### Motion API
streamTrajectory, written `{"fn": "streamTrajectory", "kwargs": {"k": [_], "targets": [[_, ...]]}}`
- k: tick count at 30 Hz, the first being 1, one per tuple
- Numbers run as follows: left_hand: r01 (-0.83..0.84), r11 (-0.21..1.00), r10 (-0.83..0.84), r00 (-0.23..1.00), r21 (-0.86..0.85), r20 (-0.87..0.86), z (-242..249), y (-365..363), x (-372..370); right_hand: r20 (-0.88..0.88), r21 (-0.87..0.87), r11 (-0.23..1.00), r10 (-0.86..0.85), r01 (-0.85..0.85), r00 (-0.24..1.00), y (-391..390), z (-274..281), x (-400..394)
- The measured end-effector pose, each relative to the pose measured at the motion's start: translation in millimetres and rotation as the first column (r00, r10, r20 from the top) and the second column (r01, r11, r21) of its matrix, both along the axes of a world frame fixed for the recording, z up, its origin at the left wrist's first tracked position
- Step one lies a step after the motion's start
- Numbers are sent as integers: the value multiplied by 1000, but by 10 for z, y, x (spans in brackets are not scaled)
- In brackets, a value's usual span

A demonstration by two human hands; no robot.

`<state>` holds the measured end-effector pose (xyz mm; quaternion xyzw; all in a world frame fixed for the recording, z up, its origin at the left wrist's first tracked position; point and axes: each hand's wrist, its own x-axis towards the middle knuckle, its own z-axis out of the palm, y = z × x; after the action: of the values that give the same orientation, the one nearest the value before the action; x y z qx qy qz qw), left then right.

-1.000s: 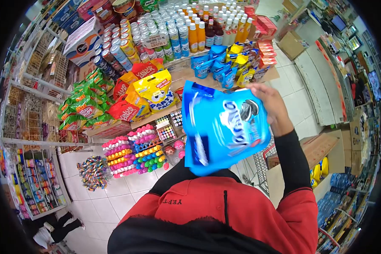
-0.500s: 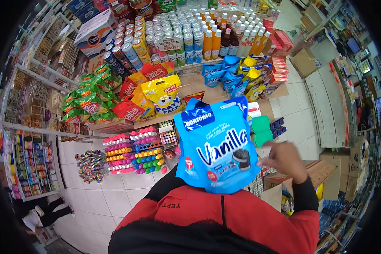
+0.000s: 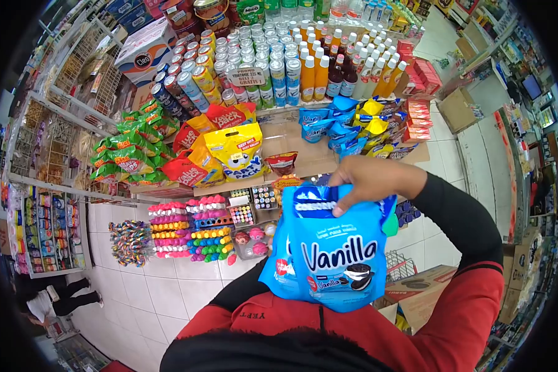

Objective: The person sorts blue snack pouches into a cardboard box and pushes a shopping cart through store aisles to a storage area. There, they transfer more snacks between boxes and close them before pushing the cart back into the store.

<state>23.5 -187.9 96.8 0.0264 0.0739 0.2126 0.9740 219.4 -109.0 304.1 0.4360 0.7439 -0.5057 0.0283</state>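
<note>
My right hand [image 3: 369,180] pinches the top edge of a blue "Vanilla" sandwich-cookie bag [image 3: 341,254], held upright against my red-and-black jacket. A second blue bag [image 3: 278,263] sits just behind it, its left edge sticking out. My left hand is hidden, somewhere behind or under the bags. More blue bags of the same kind [image 3: 328,121] lie on the cardboard display shelf ahead, beyond my hand.
Yellow party-pack bags [image 3: 237,149], red and green snack bags, rows of cans [image 3: 242,62] and bottles fill the display. Colourful candy tubs [image 3: 192,226] stand on the tiled floor. A wire cart [image 3: 403,263] and cardboard box [image 3: 428,291] sit at my right. Another person [image 3: 49,301] stands lower left.
My right hand rose from beside the bag's lower right to grip its top edge. A second blue bag now shows behind the first; the bags sit slightly lower against my chest.
</note>
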Motion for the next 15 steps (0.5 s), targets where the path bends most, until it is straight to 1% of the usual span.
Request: {"fn": "streamTrajectory", "kwargs": {"k": [2,4,5,7,8,9,10,11,13,14,15], "targets": [[-7,1000,6,1000,-10,-15,-79,106,-15,-104,293,955,80,-47,991,47,-88,259],[-12,1000,11,999,-26,-33,-182,219,-83,-128,314,948,-5,45,992,127,19,535],[-21,999,19,999,-36,-48,-250,266,-159,-128,313,949,1,39,992,199,44,613],[-31,997,25,997,-68,-76,-395,357,-299,-39,528,833,-172,167,984,365,-11,730],[-40,996,31,995,-85,-96,-448,407,-412,-39,520,838,-171,166,984,491,-140,770],[-47,994,36,993,-99,-111,-521,452,-493,-8,671,730,-165,127,986,663,-316,812],[-51,992,36,991,-119,-126,-599,498,-577,25,799,596,-164,79,986,841,-506,850],[-57,990,39,990,-129,-137,-672,545,-637,23,794,603,-165,82,986,1023,-709,874],[-52,981,22,987,-188,-158,-820,523,-764,50,822,561,-240,97,970,1416,-1176,917],[-59,974,20,984,-218,-177,-877,494,-839,48,819,565,-241,100,969,1616,-1459,958],[-62,966,12,980,-250,-198,-936,437,-908,97,806,586,-270,83,958,1816,-1768,1005]]}}
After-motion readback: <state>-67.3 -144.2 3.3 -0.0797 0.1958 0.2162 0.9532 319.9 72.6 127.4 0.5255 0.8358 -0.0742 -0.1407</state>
